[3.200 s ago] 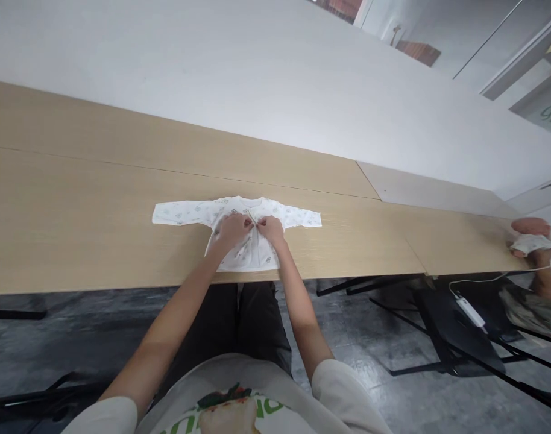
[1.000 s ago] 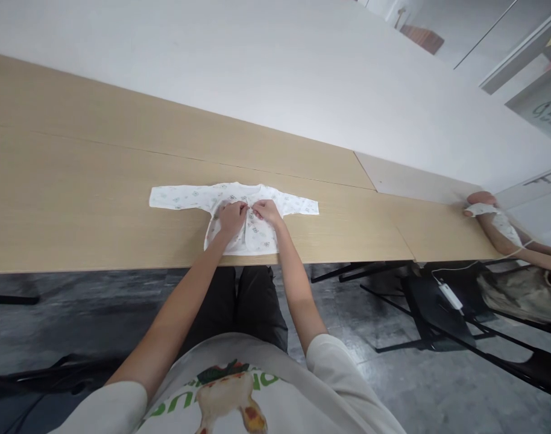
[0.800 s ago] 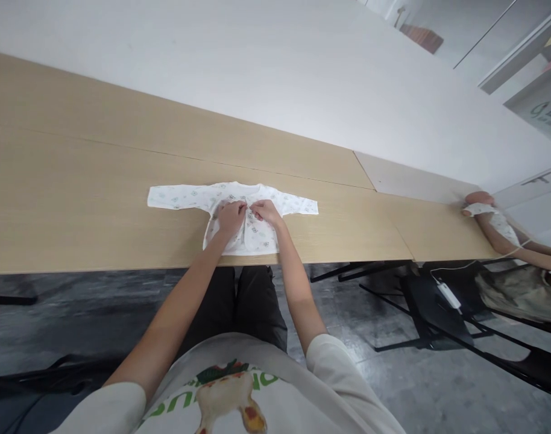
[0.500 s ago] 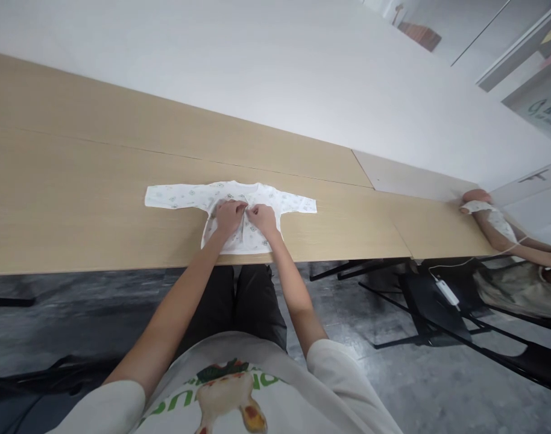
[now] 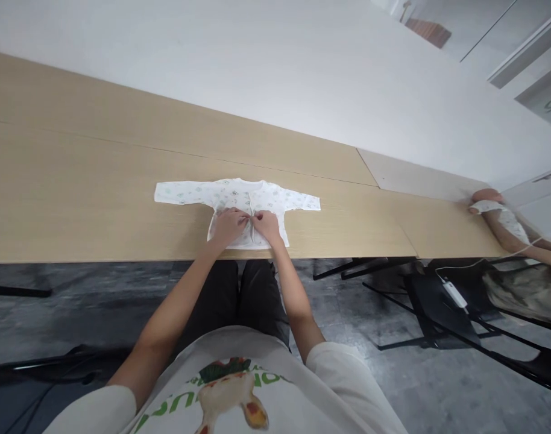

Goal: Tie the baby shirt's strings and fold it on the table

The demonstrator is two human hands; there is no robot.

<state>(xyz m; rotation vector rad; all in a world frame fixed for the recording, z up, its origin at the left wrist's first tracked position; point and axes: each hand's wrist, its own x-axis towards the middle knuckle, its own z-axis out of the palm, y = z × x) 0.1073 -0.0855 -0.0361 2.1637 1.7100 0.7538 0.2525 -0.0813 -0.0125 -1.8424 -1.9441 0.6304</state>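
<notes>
A small white baby shirt [image 5: 232, 193] with a fine printed pattern lies flat on the wooden table, its sleeves spread to both sides and its collar away from me. Both of my hands meet at the front opening, around the middle of the shirt. The fingers of my left hand [image 5: 230, 225] pinch one edge of the opening. Close beside it, my right hand [image 5: 266, 224] pinches the other edge. Any fastener between the fingertips is too small to make out.
The long light-wood table [image 5: 85, 199] runs against a white wall [image 5: 257, 72]. Far right, another person's arm [image 5: 506, 232] rests at the table's end. A black folding chair [image 5: 438, 313] with a white power strip [image 5: 455, 294] stands below, trailing a cable.
Both hands have moved down the shirt's opening, from near the collar toward the hem, still pinching the edges. The view has shifted slightly.
</notes>
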